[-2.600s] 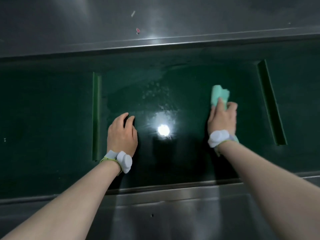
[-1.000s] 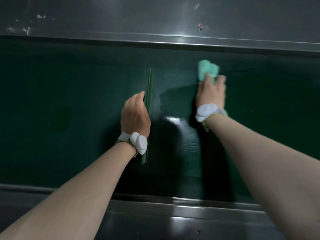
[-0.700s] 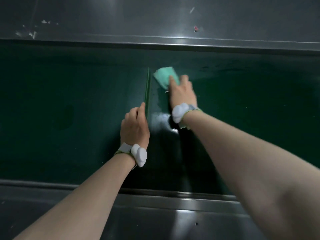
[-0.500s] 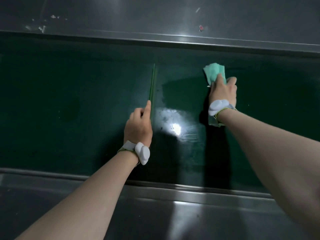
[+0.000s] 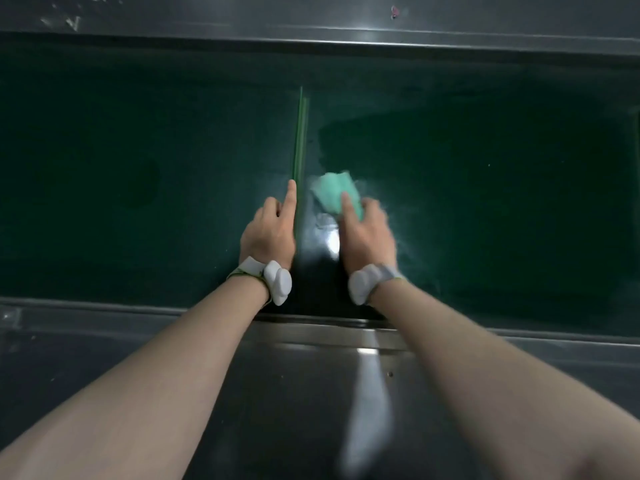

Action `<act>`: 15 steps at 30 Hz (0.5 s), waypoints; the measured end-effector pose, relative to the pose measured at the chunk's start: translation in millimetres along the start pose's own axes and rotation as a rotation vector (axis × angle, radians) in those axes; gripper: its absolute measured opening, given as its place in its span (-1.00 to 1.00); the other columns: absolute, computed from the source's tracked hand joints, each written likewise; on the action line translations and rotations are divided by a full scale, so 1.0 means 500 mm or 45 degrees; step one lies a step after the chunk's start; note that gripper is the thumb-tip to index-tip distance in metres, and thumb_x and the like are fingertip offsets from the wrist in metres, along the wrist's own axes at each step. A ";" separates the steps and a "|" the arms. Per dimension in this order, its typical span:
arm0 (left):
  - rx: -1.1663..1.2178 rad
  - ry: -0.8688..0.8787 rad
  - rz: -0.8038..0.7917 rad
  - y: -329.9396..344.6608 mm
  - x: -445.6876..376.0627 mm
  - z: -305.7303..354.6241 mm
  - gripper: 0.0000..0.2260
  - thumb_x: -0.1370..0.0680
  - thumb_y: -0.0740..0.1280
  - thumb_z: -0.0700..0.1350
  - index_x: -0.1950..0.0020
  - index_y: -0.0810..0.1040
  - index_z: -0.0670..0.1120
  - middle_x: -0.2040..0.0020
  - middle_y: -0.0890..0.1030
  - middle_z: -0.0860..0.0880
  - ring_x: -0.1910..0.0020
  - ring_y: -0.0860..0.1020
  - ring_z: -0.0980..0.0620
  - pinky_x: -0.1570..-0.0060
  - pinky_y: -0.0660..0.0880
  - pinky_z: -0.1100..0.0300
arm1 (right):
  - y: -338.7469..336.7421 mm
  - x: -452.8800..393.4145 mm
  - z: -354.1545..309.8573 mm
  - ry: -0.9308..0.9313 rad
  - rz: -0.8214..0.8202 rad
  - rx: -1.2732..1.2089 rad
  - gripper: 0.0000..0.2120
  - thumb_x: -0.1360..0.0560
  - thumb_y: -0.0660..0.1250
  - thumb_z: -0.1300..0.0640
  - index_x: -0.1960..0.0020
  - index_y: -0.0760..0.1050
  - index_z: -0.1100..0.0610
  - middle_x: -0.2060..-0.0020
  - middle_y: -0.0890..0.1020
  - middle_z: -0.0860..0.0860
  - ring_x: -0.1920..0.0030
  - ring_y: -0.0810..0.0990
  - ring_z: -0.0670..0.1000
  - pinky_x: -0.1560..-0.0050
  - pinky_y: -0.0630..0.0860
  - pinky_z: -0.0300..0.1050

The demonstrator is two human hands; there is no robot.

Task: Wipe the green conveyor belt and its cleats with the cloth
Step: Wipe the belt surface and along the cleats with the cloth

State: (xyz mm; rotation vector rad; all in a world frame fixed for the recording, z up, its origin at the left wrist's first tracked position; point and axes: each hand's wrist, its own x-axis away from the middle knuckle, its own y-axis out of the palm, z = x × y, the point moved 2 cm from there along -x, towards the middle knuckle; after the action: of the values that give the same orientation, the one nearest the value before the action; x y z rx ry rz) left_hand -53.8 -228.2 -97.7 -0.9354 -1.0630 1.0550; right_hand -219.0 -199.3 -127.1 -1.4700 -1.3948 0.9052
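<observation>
At frame centre our right hand (image 5: 367, 233) presses the soft, limp cloth (image 5: 334, 192) flat on the wet, slick conveyor belt (image 5: 485, 188), fingers spread. Our left hand (image 5: 272, 230) rests beside the cleat (image 5: 300, 133), forefinger extended.

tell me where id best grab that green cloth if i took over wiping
Judging by how it lies, come from above on its near half. The cloth lies bunched and flat on the belt, just right of the cleat, under the right hand. Spread fingers on top pin it better than pinching an edge. The left hand rests by the cleat.
</observation>
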 end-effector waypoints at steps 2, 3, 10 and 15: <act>-0.090 0.018 0.003 0.005 0.018 -0.008 -0.36 -0.63 0.09 -0.39 -0.68 0.11 -0.02 -0.11 0.47 -0.16 0.09 0.46 -0.13 0.29 0.36 0.02 | -0.043 0.008 0.123 0.227 0.125 -0.026 -0.54 -0.65 0.24 0.04 -0.54 0.29 -0.03 -0.29 0.41 0.22 -0.13 0.50 0.30 0.02 0.55 0.10; -0.115 0.020 0.011 0.003 0.023 -0.011 -0.35 -0.63 0.09 -0.39 -0.68 0.09 -0.01 -0.12 0.46 -0.15 0.09 0.45 -0.12 0.29 0.34 0.05 | -0.064 0.011 0.180 0.335 0.200 -0.026 -0.56 -0.66 0.21 -0.03 -0.52 0.27 -0.06 -0.30 0.40 0.20 -0.13 0.50 0.29 0.02 0.54 0.09; -0.042 -0.034 -0.005 0.009 0.019 -0.007 -0.30 -0.60 0.14 -0.39 -0.68 0.08 0.05 -0.17 0.44 -0.12 0.10 0.33 -0.03 0.28 0.29 0.09 | -0.044 0.035 0.125 0.598 0.306 -0.039 -0.59 -0.65 0.18 0.08 -0.49 0.37 0.06 -0.27 0.40 0.24 -0.12 0.49 0.26 -0.03 0.43 -0.02; 0.033 -0.061 -0.031 0.012 0.013 -0.010 -0.35 -0.64 0.19 -0.26 -0.67 0.08 0.10 -0.18 0.44 -0.14 -0.02 0.47 -0.14 0.22 0.42 -0.02 | 0.064 0.091 -0.148 0.103 -0.056 -0.068 -0.63 -0.66 0.08 0.09 -0.46 0.29 0.05 -0.27 0.40 0.14 -0.12 0.44 0.07 -0.05 0.43 -0.04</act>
State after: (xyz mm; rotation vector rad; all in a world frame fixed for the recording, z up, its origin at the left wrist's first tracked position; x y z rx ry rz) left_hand -49.5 -221.1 -103.0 -0.8779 -1.0950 1.0730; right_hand -134.6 -161.6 -129.0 -1.4934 -1.3955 0.7780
